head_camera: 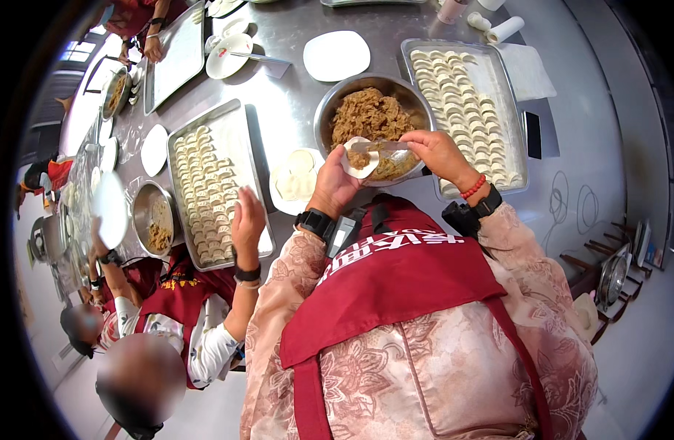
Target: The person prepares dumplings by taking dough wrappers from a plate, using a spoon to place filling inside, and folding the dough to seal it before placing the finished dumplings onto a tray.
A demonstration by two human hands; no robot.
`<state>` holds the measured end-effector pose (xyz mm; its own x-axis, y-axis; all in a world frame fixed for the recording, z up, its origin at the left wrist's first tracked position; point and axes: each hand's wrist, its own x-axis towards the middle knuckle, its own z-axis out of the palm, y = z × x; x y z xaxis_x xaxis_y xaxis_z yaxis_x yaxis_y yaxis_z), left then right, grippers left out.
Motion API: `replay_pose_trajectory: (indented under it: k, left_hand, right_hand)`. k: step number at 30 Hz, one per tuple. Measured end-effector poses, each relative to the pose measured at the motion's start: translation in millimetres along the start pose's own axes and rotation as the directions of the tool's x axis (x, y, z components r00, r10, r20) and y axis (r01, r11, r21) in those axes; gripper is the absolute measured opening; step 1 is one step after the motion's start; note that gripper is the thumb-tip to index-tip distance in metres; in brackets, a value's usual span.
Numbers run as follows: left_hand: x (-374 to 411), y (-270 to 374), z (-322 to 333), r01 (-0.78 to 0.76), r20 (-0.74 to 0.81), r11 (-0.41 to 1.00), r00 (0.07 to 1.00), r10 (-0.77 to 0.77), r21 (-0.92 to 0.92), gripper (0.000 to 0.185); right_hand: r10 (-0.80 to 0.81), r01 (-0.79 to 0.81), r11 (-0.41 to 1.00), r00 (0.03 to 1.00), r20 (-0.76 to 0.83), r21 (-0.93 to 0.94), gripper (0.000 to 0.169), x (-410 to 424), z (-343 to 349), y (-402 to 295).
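A round dough wrapper (373, 160) lies across the fingers of my left hand (335, 184), with a lump of brown filling (358, 159) on it. My right hand (439, 152) grips one end of a flat spreading stick (386, 146), whose other end is at the wrapper's upper edge. Both hands are over the near side of a steel mixing bowl (321, 124) heaped with minced filling (370, 113). Left of the bowl, a stack of round wrappers (296, 176) rests on a white plate (290, 207).
Trays of folded dumplings stand at right (522, 132) and left (260, 192). A square white plate (337, 55) lies beyond the bowl. At my left a co-worker's hand (248, 220) is over the left tray, and their other hand lifts a white plate (110, 209). A phone (531, 135) lies beside the right tray.
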<state>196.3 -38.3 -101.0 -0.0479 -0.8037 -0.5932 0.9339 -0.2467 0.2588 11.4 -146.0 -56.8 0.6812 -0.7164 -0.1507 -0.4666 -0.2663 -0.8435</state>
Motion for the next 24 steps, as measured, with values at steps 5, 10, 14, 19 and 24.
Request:
replay_pose_trajectory:
  k: [5, 10, 14, 19, 24]
  left_hand:
    - [-4, -3, -1, 0.018, 0.021, 1.0, 1.0, -0.017, -0.016, 0.041]
    - [-7, -6, -17, -0.022, 0.003, 0.994, 1.0, 0.023, -0.102, 0.041]
    - [-20, -4, -33, -0.073, -0.099, 0.978, 0.994, 0.054, -0.194, 0.04]
    - [-36, 2, -54, -0.154, -0.126, 0.961, 0.984, 0.127, -0.232, 0.04]
    - [-58, 16, -42, -0.249, -0.132, 0.954, 0.965, 0.228, -0.169, 0.038]
  right_hand:
    - [-0.222, 0.22, 0.948, 0.975, 0.017, -0.232, 0.017, -1, 13, 20]
    - [0.098, -0.112, 0.99, 0.983, 0.158, 0.081, 0.018, 1, 5, 22]
    - [-0.04, 0.017, 0.978, 0.994, -0.103, -0.21, 0.016, 15, 11, 40]
    - [-0.144, 0.026, 0.703, 0.984, -0.107, -0.711, 0.014, 58, 36, 54]
    - [-0.039, 0.028, 0.706, 0.999, 0.0, -0.708, 0.017, 88, 89, 65]
